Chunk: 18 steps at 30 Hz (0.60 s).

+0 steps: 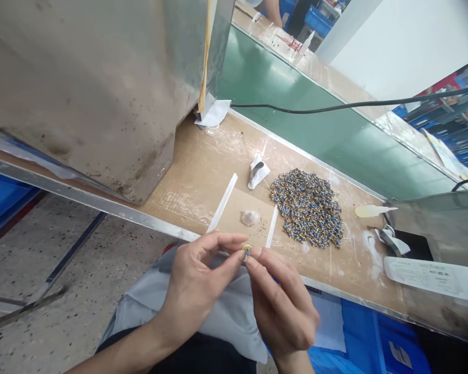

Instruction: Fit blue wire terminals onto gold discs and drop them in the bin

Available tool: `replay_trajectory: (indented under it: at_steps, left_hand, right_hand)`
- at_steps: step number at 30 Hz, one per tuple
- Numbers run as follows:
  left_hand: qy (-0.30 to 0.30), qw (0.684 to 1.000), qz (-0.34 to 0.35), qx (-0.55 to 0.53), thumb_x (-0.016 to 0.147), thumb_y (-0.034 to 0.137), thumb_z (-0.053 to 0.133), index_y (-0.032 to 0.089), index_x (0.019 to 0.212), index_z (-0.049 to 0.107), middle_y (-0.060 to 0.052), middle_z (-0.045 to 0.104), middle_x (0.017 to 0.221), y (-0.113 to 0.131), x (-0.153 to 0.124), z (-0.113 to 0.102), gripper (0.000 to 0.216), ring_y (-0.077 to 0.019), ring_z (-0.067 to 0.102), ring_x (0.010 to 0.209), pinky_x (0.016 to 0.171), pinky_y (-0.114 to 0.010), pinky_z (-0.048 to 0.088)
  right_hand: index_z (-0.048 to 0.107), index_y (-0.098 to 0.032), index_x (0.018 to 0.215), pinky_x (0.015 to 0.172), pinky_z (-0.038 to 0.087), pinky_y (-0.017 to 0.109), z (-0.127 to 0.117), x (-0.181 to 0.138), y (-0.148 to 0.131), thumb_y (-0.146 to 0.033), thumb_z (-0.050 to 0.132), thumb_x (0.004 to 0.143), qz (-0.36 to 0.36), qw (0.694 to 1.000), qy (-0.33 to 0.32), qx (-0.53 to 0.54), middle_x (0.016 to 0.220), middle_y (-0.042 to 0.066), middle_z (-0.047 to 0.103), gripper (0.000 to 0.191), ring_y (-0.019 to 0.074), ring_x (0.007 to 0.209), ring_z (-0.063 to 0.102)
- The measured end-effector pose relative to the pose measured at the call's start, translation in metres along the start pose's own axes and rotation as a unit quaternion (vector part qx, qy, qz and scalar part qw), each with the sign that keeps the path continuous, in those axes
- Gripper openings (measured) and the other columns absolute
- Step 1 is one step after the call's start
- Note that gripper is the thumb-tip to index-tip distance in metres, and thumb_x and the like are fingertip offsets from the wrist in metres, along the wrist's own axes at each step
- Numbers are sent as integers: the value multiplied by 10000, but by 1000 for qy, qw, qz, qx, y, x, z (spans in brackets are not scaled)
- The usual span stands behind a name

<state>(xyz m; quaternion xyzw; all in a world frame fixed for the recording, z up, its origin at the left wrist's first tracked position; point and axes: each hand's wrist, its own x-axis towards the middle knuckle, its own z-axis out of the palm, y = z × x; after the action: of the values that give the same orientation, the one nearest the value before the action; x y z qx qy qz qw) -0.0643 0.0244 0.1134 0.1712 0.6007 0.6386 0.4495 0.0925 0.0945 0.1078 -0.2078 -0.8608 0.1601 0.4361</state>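
Observation:
My left hand [200, 280] and my right hand [282, 304] meet at the near edge of the cardboard-covered bench [202, 171], fingertips pinched together on one small gold-and-blue part [246, 250]. A big pile of the same small gold-and-blue parts [308, 206] lies on the bench beyond my right hand. A small clear blob [250, 217] sits on a cardboard patch just past my fingertips.
A large stained metal housing [89, 88] fills the left. A green conveyor belt [327, 124] runs behind the bench, with a black cable [335, 106] over it. Crumpled white paper [257, 172], a cream spatula [370, 210], a white packet [432, 275] and another metal box [444, 228] lie right.

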Motion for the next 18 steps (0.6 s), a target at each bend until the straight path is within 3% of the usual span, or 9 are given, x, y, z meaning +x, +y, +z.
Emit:
replay_trajectory:
  at_steps: [3, 7, 18]
  left_hand:
    - [-16, 1000, -4, 11, 905, 333, 955, 281, 1047, 924, -11, 891, 963, -2, 0, -4, 154, -207, 825, 893, 833, -257, 670]
    - [-42, 996, 50, 57, 949, 315, 932, 335, 1014, 927, 28, 889, 987, -1, -3, -4, 69, -179, 813, 910, 865, -241, 649]
    - [-75, 979, 128, 140, 1002, 272, 881, 340, 1083, 900, 39, 876, 1018, -1, -7, 10, 108, -167, 820, 934, 888, -251, 631]
  right_hand:
    - [776, -236, 1427, 998, 724, 429, -9, 1, 3, -44, 738, 1022, 95, 995, 0, 45, 1274, 88, 838, 450, 261, 1159, 822]
    - [846, -291, 1232, 918, 701, 313, -17, 7, 7, -140, 734, 1063, 233, 968, -33, 88, 1150, 34, 849, 253, 204, 1061, 828]
    - [863, -292, 1157, 848, 652, 261, -26, 5, 15, -136, 771, 1052, 253, 949, -55, 182, 1106, 23, 838, 209, 169, 1001, 807]
